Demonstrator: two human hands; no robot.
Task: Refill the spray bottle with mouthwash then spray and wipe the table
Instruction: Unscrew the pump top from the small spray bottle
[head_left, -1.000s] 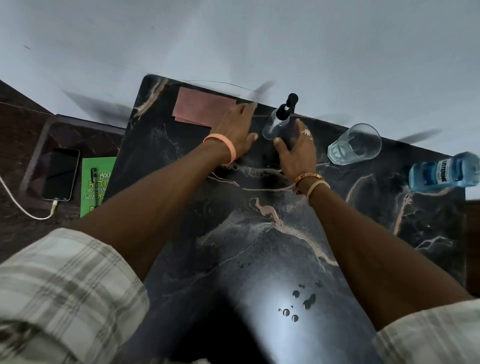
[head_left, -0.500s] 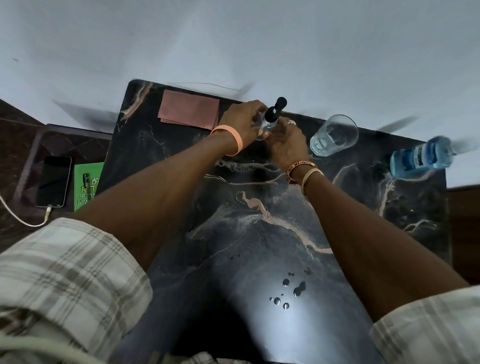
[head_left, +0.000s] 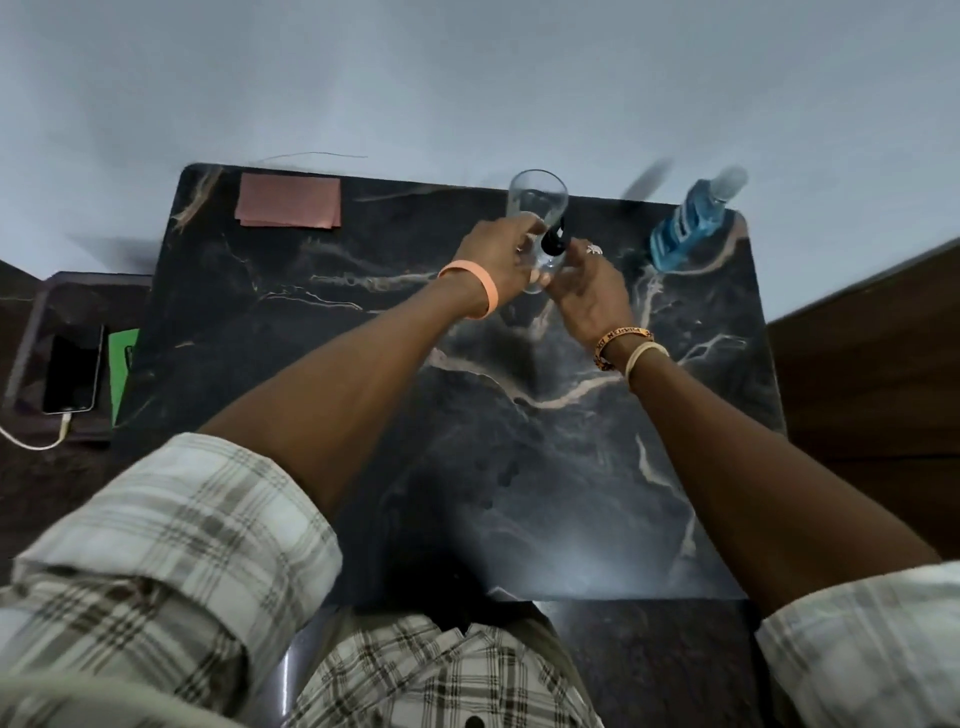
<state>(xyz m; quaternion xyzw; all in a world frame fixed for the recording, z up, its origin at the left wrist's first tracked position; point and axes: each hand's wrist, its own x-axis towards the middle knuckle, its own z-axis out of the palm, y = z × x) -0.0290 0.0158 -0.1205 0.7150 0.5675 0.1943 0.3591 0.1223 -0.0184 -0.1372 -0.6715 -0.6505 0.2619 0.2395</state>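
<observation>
A sec ago the left hand (head_left: 498, 254) lay flat on the worktop (head_left: 311, 322) by the pink cloth (head_left: 288, 202), and only the right hand (head_left: 592, 291) was at the spray bottle (head_left: 548, 262). Now both hands are on it, toward the far edge and approx. mid-width, right in front of the empty glass (head_left: 537, 195). Left grip is wrapped round the clear body. Right grip is narrow, fingers curled in at the black spray head, but the thumb side is hidden, so can't tell exactly how it pinches. Bottle looks a bit tilted and prob. off the surface, but its base is behind the fingers, so not sure. Head is on, so no refill yet. This reads as step one: steady the body, twist the head off. The blue mouthwash (head_left: 685, 228) sits untouched at the far right corner, well apart from the hands, and the cloth lies folded at the far left, also untouched. A phone (head_left: 70, 374) on its cable and a green book (head_left: 122, 364) sit on a lower surface to the left. Pouring, spraying & wiping are all to come.
</observation>
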